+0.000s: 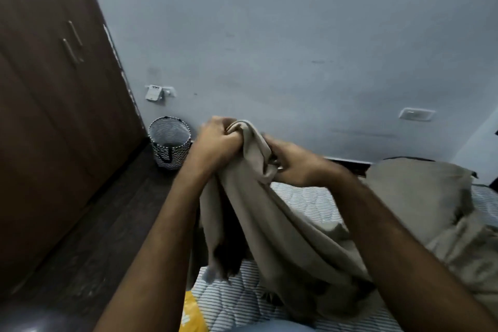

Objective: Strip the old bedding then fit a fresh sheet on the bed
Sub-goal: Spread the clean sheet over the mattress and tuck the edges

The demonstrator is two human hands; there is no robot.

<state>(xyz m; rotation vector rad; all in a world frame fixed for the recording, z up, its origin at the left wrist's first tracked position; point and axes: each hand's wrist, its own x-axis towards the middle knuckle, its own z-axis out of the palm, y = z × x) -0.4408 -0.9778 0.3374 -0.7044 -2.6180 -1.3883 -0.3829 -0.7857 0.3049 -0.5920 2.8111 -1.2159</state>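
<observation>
Nearest, at the bottom edge: a yellow patterned cloth point(192, 312) lying on the striped quilted mattress point(231, 296), bared at this corner. Above it, two bare forearms reaching forward. Hanging between them, the beige sheet point(269, 224), bunched and lifted off the mattress, trailing right toward a heap of the same fabric and a beige pillow point(415, 191). Left hand point(215, 143) clenched in a fist round the sheet's top fold, fingers curled tight. Right hand point(293, 163) just beside it, gripping the sheet lower down; fingertips blurred. Farther left, dark floor point(102, 224) and a brown wardrobe point(54, 89). Beyond, a black-and-white zigzag basket point(170, 143) against the grey wall point(269, 35), with wall sockets above.
</observation>
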